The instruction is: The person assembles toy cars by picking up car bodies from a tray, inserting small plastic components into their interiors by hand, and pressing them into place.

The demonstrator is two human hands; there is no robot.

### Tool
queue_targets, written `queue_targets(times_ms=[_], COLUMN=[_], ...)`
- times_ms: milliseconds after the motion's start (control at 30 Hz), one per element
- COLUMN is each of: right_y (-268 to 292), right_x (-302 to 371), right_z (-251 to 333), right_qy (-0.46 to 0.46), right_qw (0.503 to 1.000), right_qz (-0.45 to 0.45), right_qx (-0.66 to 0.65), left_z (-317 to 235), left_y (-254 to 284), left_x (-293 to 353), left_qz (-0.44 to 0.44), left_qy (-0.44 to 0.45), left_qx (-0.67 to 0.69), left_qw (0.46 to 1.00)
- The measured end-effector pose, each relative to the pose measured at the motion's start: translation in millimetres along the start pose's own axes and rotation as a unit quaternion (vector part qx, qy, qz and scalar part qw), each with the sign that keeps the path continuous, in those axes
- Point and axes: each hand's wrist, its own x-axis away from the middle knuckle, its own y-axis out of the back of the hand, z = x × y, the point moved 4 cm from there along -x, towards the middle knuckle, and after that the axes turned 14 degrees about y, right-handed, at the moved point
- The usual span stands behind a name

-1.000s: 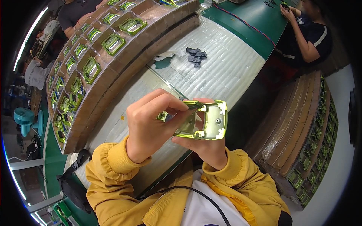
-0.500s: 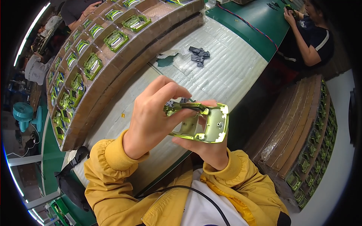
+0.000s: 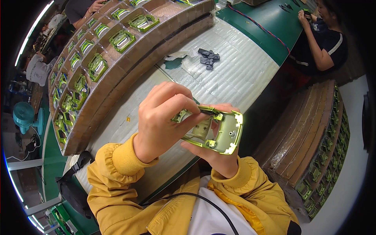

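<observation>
Held up over the foam-covered bench is a lime-green plastic housing [image 3: 225,135], its hollow side with white corner bits facing me. My right hand [image 3: 217,158] grips it from below and behind, fingers round the far edge and thumb along the near one. My left hand [image 3: 166,121] is closed at the housing's left end, thumb and index finger pinching at a dark strip [image 3: 208,111] along its upper edge. The left fingers hide much of that end, and whatever else they hold. Several dark grey plastic parts [image 3: 208,58] lie in a small heap beyond my hands.
A cardboard tray [image 3: 111,84] with cells of green housings stands at the left. Stacked trays [image 3: 301,133] rise at the right. Torn sheet and a green patch [image 3: 174,62] lie near the grey parts. One co-worker [image 3: 323,43] sits far right; another's hand [image 3: 96,6] shows far left.
The housing has shifted slightly right and tilted in my hands. My left fingers have closed in over its upper edge, covering grey pieces that showed there before.
</observation>
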Motion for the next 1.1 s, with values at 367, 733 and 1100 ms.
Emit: queue_targets(times_ms=[367,733,1100], right_y=[0,3,32], right_x=[3,-15,-34], right_z=[-5,11,11], right_qy=[-0.04,0.115,0.041], right_qw=[0.998,0.983,0.994], right_qz=[-0.002,0.058,0.005], right_qx=[-0.057,0.13,-0.097], left_z=[1,8,25], left_y=[-6,-10,-2], left_x=[-2,-1,2], left_qz=[0.054,0.038,0.106], left_qy=[0.065,-0.045,0.007], left_qx=[0.087,0.04,0.393], left_qw=[0.993,0.997,0.913])
